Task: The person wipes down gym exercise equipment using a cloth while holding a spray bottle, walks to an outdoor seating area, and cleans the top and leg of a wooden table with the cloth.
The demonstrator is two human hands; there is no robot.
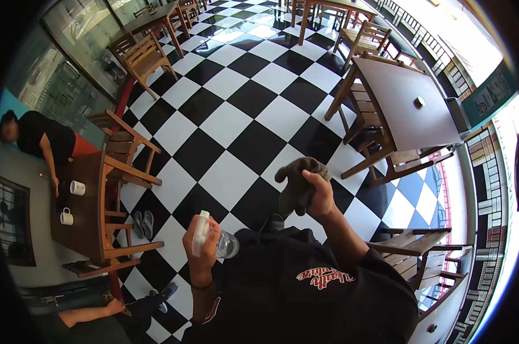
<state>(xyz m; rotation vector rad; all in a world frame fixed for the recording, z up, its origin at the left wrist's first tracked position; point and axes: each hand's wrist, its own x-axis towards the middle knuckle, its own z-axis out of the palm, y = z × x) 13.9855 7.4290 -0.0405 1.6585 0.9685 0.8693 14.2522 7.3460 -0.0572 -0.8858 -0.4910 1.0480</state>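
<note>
In my left hand [200, 249] is a clear plastic spray bottle [228, 246] with a white trigger head, held by the neck in front of my body. The bottle lies tilted, its base towards my shirt. My right hand [320, 195] grips a bunched, dark olive-grey cloth [300, 182], with the thumb on top and folds hanging out to the left. Both hands are raised above the black-and-white checkered floor [229, 167], apart from each other.
A light-topped table [408, 103] with wooden chairs stands at right, a small round object [419, 102] on it. At left a brown table [80, 223] bears two white mugs [77, 188]; a person [48, 135] leans there. Another person's arm [91, 316] shows lower left. Sandals [143, 224] lie on the floor.
</note>
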